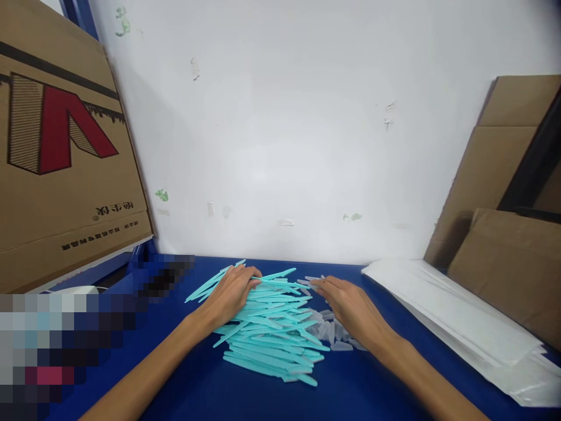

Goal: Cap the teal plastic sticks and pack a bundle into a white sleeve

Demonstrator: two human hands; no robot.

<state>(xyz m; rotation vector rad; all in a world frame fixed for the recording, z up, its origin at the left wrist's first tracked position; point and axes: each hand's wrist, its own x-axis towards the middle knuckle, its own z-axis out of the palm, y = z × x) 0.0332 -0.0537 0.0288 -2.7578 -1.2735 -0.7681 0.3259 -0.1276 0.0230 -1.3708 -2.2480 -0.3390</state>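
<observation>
A heap of thin turquoise eyebrow razors [272, 339] lies in the middle of the blue table, most of them pointing sideways. My left hand [236, 289] is over the upper left of the heap, its thumb and fingers closed on one turquoise razor that points right. Right of the heap is a pile of small clear plastic caps [331, 327]. Above that pile, my right hand [339, 295] has its fingertips pinched together at some clear caps; a cap seems to be between them, partly hidden by the fingers. A few more razors lie left of my left hand.
White plastic bags or sheets [456, 310] are stacked at the right edge of the blue table [350, 392]. Cardboard [508, 263] stands behind them. A large printed carton [74, 204] is at left, and a white wall [280, 128] closes the back. The lower left is pixelated.
</observation>
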